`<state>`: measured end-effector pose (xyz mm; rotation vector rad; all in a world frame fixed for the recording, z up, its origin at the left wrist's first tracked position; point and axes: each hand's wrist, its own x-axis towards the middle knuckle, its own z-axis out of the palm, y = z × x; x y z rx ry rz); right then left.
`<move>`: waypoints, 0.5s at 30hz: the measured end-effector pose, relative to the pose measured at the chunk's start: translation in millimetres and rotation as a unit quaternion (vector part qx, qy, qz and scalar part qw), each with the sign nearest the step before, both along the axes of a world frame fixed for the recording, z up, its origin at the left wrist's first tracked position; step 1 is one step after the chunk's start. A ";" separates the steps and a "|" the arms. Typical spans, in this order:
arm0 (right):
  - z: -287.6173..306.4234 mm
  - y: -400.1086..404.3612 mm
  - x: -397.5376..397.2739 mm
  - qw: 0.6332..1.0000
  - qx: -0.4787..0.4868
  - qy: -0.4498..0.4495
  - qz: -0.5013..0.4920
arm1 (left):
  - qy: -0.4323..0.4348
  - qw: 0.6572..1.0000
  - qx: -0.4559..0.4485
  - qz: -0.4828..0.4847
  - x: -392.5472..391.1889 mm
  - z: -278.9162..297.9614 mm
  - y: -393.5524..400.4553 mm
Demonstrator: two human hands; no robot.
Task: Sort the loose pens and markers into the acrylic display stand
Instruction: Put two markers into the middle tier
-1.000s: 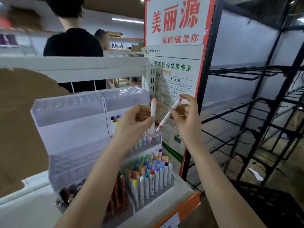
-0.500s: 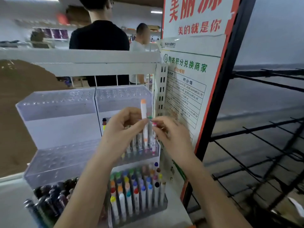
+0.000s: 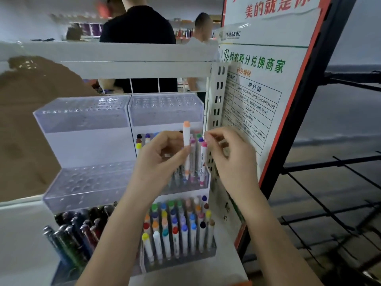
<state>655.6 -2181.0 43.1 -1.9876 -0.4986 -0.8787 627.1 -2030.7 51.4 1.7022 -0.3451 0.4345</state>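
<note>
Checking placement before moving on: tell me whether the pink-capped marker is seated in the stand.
Seated. The pink-capped marker stands upright in the middle tier, lower end in the row; right hand fingertips are at its cap.

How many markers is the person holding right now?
1. The left hand holds an orange-capped marker upright over the stand's middle tier. The right hand is just at the pink-capped marker already slotted there; whether it grips it is unclear.

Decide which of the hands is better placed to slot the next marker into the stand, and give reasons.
Left. The left hand already holds the peach-capped marker upright above the middle tier's holes. The right hand appears empty, fingertips near a pink-capped marker already seated.
</note>
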 end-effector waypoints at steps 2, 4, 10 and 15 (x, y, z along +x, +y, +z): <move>9.2 -0.8 -5.5 0.999 0.030 -0.007 0.042 | -0.007 1.000 0.022 0.004 2.1 -1.7 -2.1; 16.5 0.6 -9.8 0.997 0.026 -0.013 0.075 | -0.019 0.999 0.046 0.006 4.4 -3.7 -5.2; 19.6 5.5 -11.0 0.993 0.037 0.002 0.114 | -0.036 0.996 0.078 0.021 7.0 -5.0 -10.4; 18.1 -0.3 -7.4 0.990 0.096 -0.003 0.106 | -0.034 0.982 0.176 0.052 2.4 -13.8 -4.1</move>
